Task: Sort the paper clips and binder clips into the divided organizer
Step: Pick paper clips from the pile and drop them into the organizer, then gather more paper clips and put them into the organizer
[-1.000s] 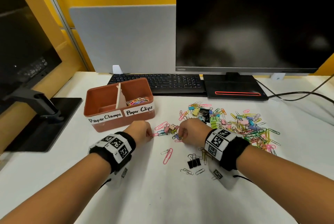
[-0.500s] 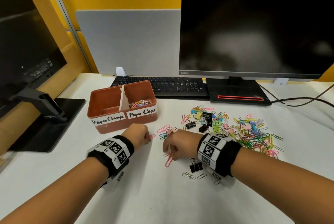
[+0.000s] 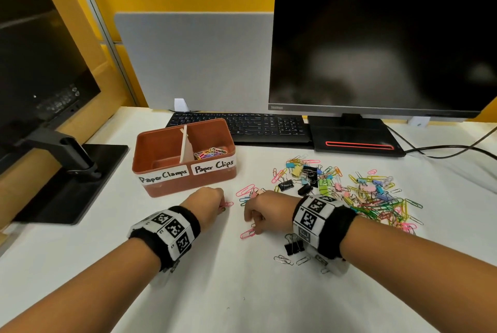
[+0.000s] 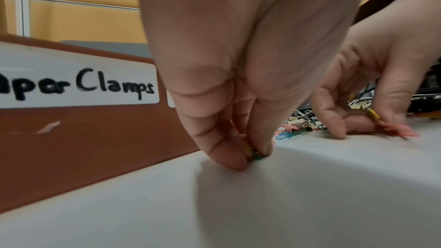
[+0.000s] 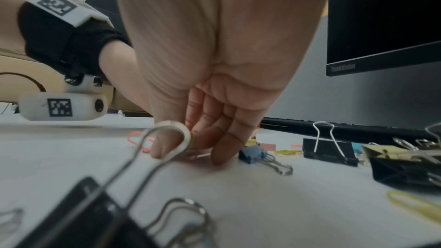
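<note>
A brown divided organizer (image 3: 185,184) stands at the left, labelled "Paper Clamps" on its left half and "Paper Clips" on its right. Coloured paper clips (image 3: 211,153) lie in the right compartment. My left hand (image 3: 222,207) is just in front of the box, fingertips on the table, pinching small yellow and green paper clips (image 4: 253,153). My right hand (image 3: 254,226) is curled beside it, pinching a yellow paper clip (image 4: 372,114), with its fingertips down on a pink paper clip (image 3: 247,233). A mixed pile of clips (image 3: 349,190) lies to the right.
A black binder clip (image 3: 293,245) and silver paper clips (image 3: 285,260) lie under my right wrist. A keyboard (image 3: 242,128) and monitor base (image 3: 355,141) sit behind the pile. A second monitor stand (image 3: 72,171) is at the left, and cables (image 3: 443,149) run at the right.
My right hand has drawn back from the edge of the pile towards me and to the left, down onto the pink paper clip. My left hand has stayed in front of the organizer.
</note>
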### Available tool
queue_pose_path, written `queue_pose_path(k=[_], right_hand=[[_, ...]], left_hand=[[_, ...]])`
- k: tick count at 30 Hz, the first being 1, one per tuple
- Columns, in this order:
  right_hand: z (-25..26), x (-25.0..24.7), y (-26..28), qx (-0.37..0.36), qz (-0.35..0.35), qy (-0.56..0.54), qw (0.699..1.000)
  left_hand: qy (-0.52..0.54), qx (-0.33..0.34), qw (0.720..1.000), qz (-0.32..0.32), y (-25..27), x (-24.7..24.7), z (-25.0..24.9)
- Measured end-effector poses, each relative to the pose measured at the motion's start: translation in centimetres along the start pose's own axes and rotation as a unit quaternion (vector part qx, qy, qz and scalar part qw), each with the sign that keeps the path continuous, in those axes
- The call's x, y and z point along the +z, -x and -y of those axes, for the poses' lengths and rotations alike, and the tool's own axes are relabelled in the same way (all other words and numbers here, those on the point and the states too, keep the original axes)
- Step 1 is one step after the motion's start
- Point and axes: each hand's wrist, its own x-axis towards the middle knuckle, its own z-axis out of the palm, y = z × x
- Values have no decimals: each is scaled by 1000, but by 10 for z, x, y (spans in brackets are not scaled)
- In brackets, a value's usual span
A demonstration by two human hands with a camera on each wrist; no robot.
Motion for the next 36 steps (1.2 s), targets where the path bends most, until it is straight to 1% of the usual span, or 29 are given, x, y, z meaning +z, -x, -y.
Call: queue_pose_path(k=[4, 7, 9, 11, 13, 15, 17, 18, 20, 22, 23, 25, 27, 28, 29, 31, 33, 34, 36], right_hand=[[-1, 2, -1, -1, 3, 25, 1000], [-2, 3, -2, -17, 4, 37, 999], [-4, 3, -1, -20, 8, 44, 999], [-5, -2, 2, -13, 7, 49, 999], [-5, -18, 4, -6, -32, 37, 999], [-1, -45, 3, -6, -106, 0, 994], [7, -76, -6, -12, -186, -39, 982], [13, -90, -13, -11, -222, -54, 974], [23, -105, -35, 9, -276, -81, 958], [30, -109, -55, 39, -289, -121, 949], [30, -109, -62, 48, -292, -142, 944], [21, -107, -63, 54, -305, -152, 939], [0, -105, -49, 66, -316, -137, 936], [-15, -103, -41, 79, -313, -129, 938], [-32, -100, -31, 97, -306, -120, 939], [-66, -93, -14, 146, -295, -108, 938], [-96, -87, -5, 191, -290, -115, 931], [-107, -85, -3, 204, -284, -119, 929], [-119, -82, -3, 212, -264, -119, 933]], left_hand=[[12, -4, 1000, 3, 3, 6, 1], [44, 10, 999, -4, 9, 1, 2], [80, 19, 996, -23, 16, -8, 2], [132, 24, 989, -64, 24, -25, 2], [167, 21, 980, -106, 29, -50, 4], [179, 11, 971, -159, 27, -77, 11], [190, -11, 960, -207, 19, -100, 20], [194, -29, 956, -218, 13, -108, 24], [192, -66, 954, -222, 1, -117, 28], [189, -86, 953, -221, -7, -116, 29], [180, -82, 953, -230, -8, -114, 28], [173, -49, 947, -266, -3, -109, 23], [227, -2, 932, -284, 5, -100, 16], [250, 15, 928, -276, 8, -94, 11], [259, 28, 931, -256, 10, -86, 6], [259, 46, 948, -182, 6, -68, -7], [233, 54, 966, -103, -3, -48, -19], [212, 52, 973, -81, -8, -39, -24], [177, 44, 981, -63, -18, -25, -32]])
